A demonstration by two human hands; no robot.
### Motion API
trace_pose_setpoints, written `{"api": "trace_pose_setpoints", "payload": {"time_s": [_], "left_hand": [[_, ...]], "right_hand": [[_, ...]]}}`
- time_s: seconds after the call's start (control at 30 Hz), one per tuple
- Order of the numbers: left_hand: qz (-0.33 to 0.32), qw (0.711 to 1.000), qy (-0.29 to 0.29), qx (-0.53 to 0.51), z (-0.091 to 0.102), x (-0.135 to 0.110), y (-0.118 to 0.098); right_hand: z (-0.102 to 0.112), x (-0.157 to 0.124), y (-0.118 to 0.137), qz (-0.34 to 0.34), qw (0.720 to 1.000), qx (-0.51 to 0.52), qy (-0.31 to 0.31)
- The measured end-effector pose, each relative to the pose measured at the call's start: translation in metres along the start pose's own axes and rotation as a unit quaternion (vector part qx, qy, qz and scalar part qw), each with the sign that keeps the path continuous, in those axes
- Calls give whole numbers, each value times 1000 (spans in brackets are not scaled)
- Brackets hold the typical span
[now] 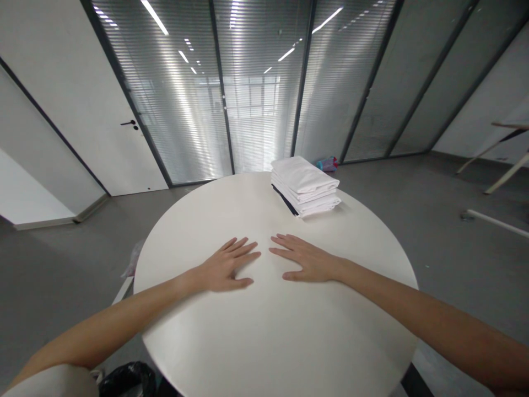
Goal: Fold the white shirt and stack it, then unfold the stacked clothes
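Both palms face down on a round white table (264, 342). My left hand (227, 267) lies left of the table's middle, fingers spread, holding nothing. Opposite it, my right hand (309, 259) rests with its fingers apart and likewise holds nothing. A small gap separates the fingertips of the two hands. Beyond my right hand, towards the far edge of the table, sits a stack of folded white cloth (306, 182). Something dark and flat (285, 199) shows along the stack's lower left side. Neither hand touches the stack.
A bin with a black liner (130, 380) stands on the floor at lower left. Past the table's far edge lies a blue and red object (327, 164). Glass panels with blinds (256, 99) and a white door (119, 110) form the back. Pale furniture legs (506, 176) stand at right.
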State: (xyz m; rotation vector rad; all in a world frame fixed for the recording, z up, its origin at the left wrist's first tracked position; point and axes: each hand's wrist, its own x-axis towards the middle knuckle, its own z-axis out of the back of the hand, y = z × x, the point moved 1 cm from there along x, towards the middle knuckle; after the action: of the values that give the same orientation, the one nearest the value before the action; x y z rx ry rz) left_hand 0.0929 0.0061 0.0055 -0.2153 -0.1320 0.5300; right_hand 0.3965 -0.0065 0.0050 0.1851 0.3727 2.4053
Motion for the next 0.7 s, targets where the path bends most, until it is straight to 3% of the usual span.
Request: {"api": "trace_pose_setpoints", "payload": {"time_s": [0.3, 0.43, 0.53, 0.63, 0.7], "left_hand": [[0, 1000, -4, -4, -2, 0, 2], [-9, 1000, -8, -22, 6, 2, 0], [13, 995, -82, -53, 18, 6, 4], [107, 975, -183, -70, 24, 6, 18], [161, 960, -212, -90, 20, 6, 30]], "right_hand": [[-3, 1, -2, 0, 1000, 8, -1], [5, 3, 3, 15, 1000, -7, -16], [21, 4, 5, 6, 995, -11, -101], [33, 3, -1, -65, 977, -11, -202], [32, 0, -9, -115, 968, -20, -221]]}}
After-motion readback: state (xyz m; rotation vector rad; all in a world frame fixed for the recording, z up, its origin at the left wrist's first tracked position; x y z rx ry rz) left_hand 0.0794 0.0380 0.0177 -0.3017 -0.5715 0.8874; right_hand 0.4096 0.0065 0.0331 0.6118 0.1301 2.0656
